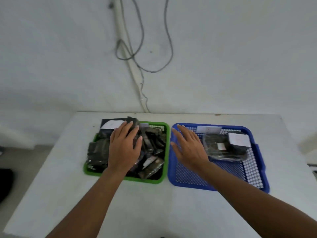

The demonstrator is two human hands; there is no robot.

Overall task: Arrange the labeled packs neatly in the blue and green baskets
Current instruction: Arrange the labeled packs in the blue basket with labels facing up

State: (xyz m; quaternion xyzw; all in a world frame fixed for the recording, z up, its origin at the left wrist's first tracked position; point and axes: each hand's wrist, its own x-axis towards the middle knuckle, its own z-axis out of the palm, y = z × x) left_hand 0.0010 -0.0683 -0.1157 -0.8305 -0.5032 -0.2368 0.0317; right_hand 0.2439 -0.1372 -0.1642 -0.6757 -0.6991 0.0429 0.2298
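Observation:
A green basket (165,134) on the white table holds a loose heap of several dark plastic packs (152,152), some with white labels. My left hand (124,146) lies flat over this heap, fingers spread. To its right stands a blue mesh basket (214,183) with a few dark packs (221,148) stacked in its far right part; one carries a white label (239,139). My right hand (188,146) hovers open over the blue basket's left side, holding nothing. One flat dark pack with a white label (112,124) sticks out over the green basket's far left corner.
The white table (154,203) ends at a white wall. Grey cables (142,54) and a conduit hang down the wall behind the baskets. A dark object (5,182) sits on the floor at the left.

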